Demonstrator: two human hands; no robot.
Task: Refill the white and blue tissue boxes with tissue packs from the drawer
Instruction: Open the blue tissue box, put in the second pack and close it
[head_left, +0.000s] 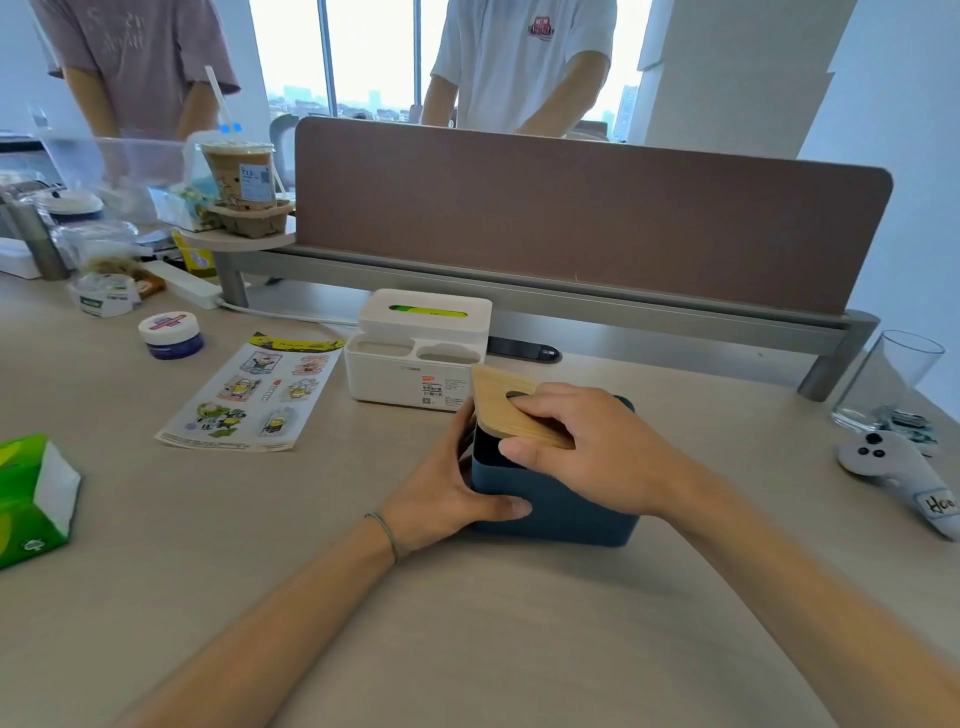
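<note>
A little right of the frame's centre, the blue tissue box (556, 506) sits on the pale, faintly grained desk (363, 623): a matte, dark teal box with rounded corners. Its wooden lid (511, 410), a thin light bamboo-coloured panel with an oval slot, is tilted, its left end raised off the rim so the dark interior shows beneath. The right hand (587, 452) lies over the lid from the right, fingers curled onto the top and one fingertip at the slot, thumb pressed against the lid's near edge. The left hand (457, 483) is wrapped around the box's left end, thumb flat along the near wall, steadying it; a thin cord bracelet (384, 535) circles that wrist. Just behind, touching or nearly touching the lid's far corner, stands the white tissue box (415, 353), smooth plastic with two front compartments and a slot in its raised top showing green inside. At the left edge of the frame lies a green tissue pack (31, 499), its glossy wrapper torn open on white tissue. A flat sticker sheet (254, 395) rests between them, and a white controller (888, 462) lies at the right edge beside a clear glass (893, 379).
</note>
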